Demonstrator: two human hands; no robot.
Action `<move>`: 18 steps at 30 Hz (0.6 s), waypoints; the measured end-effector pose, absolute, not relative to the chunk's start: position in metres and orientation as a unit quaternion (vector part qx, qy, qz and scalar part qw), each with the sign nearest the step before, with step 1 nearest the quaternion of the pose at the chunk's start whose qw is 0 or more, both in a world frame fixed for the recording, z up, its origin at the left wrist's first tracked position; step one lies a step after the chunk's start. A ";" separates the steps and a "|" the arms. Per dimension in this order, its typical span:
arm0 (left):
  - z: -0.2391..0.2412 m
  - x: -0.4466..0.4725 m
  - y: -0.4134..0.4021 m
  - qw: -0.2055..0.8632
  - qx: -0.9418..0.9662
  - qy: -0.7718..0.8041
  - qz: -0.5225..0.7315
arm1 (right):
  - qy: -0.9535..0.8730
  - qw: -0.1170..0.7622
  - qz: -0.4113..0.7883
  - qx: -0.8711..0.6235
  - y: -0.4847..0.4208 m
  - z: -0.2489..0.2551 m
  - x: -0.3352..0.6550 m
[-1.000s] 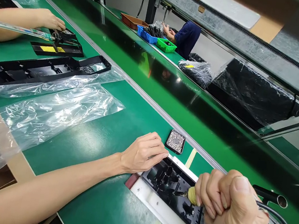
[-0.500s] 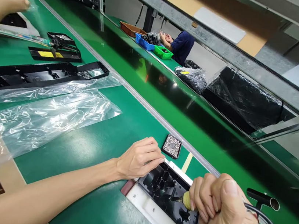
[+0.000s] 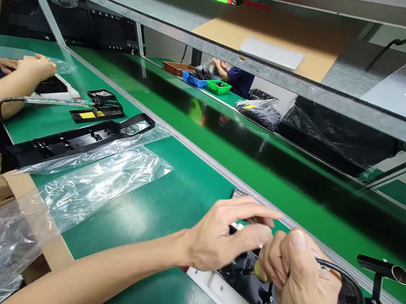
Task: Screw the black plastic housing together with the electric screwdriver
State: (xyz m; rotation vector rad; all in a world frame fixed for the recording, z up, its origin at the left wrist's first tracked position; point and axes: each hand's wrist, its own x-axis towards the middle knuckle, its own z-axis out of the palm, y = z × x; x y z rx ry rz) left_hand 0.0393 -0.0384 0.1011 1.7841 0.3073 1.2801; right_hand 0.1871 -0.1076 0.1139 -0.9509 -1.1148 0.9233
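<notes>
- Shifted since half a second ago: left hand (image 3: 227,236), off the corner of the black part (image 3: 241,270) and up beside the tool tip; camera tilted higher too.
- Head view: right hand (image 3: 301,286) fisted tight round the screwdriver (image 3: 259,269), tip down on the black part, which sits in the white fixture (image 3: 221,290) on the table (image 3: 165,202).
- Left fingers (image 3: 262,213) spread open, thumb close to the tip, nothing seen held.
- Judged risk: with no hand pressing the part down, could rock or let the tip skid off.
- Could nick the left thumb, so near the tip.
- Cable (image 3: 340,273) looping by the right wrist could drag the tool off line.
- Screw tray (image 3: 239,194) just behind the left hand, easily knocked.
</notes>
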 end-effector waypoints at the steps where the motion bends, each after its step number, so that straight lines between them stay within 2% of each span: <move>1: 0.108 0.045 -0.041 0.475 0.717 0.106 0.499 | -0.493 0.651 0.395 -0.421 -0.108 0.113 0.187; 4: 0.117 0.063 -0.044 0.515 0.718 0.069 0.463 | -0.492 0.656 0.358 -0.446 -0.109 0.110 0.188; 12: 0.123 0.095 -0.043 0.533 0.715 0.057 0.449 | -0.518 0.629 0.285 -0.504 -0.111 0.115 0.194; 18: 0.130 0.104 -0.050 0.558 0.695 0.059 0.450 | -0.522 0.624 0.155 -0.561 -0.114 0.113 0.198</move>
